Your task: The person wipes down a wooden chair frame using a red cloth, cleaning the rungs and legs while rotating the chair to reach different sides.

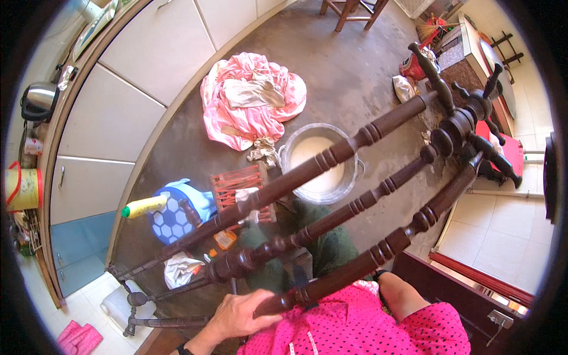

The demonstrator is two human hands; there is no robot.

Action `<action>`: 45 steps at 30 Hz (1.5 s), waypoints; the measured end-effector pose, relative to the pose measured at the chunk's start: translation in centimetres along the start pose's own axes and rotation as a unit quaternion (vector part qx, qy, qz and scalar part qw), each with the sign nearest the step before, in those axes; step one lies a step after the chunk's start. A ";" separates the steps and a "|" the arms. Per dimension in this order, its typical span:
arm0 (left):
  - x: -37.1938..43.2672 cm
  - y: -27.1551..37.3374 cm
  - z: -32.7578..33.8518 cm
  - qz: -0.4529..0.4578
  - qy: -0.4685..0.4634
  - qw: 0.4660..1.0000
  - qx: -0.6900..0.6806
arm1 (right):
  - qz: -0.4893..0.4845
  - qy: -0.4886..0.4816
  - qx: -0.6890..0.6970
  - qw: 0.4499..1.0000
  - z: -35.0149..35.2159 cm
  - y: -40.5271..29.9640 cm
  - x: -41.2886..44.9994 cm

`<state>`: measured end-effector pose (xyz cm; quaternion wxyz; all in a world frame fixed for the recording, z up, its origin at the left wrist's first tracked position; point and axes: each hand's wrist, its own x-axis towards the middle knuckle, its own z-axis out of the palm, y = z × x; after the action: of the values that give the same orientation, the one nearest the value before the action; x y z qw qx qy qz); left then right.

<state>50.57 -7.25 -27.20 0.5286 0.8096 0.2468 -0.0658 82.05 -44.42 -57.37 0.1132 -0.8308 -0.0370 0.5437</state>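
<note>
A dark wooden coat rack (333, 159) with several turned posts slants across my view. Its pegs (495, 80) are at the upper right and its feet (137, 298) at the lower left. My left hand (243, 313) grips the nearest post, low down by my pink dotted shirt (346, 321). On the right my bent forearm (401, 290) shows, but the right hand itself is hidden behind that post. Beyond the rack, partly covered by its far post, a metal pot (315, 195) holds cloudy whitish liquid (308, 148).
A bundle of pink cloth (288, 88) lies on the floor beside white cabinets (133, 44). A yellow bottle (146, 207) rests on a blue stool (166, 224), near a red-corded seat (230, 179). A wooden stool (355, 17) stands far off; a red bag (410, 69) sits right.
</note>
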 end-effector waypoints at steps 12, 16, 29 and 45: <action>-1.0 3.8 7.1 -0.028 0.073 0.996 0.047 | -0.218 0.030 0.409 0.886 -11.2 -10.7 2.8; -1.6 3.8 9.9 -0.034 0.088 0.995 0.039 | -0.347 0.018 0.581 0.736 -14.7 -13.9 -3.5; -2.5 5.4 14.1 -0.074 0.048 0.995 0.044 | -0.480 -0.195 0.669 0.533 -14.5 -22.4 -19.1; -2.4 4.7 14.4 -0.079 0.030 0.992 0.090 | -0.420 0.119 0.497 0.750 -9.5 -14.4 -19.7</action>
<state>52.93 -22.32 -28.65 0.4391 0.8333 0.3190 -0.1055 83.65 -35.49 -32.85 0.7306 -0.6159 -0.0931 0.2797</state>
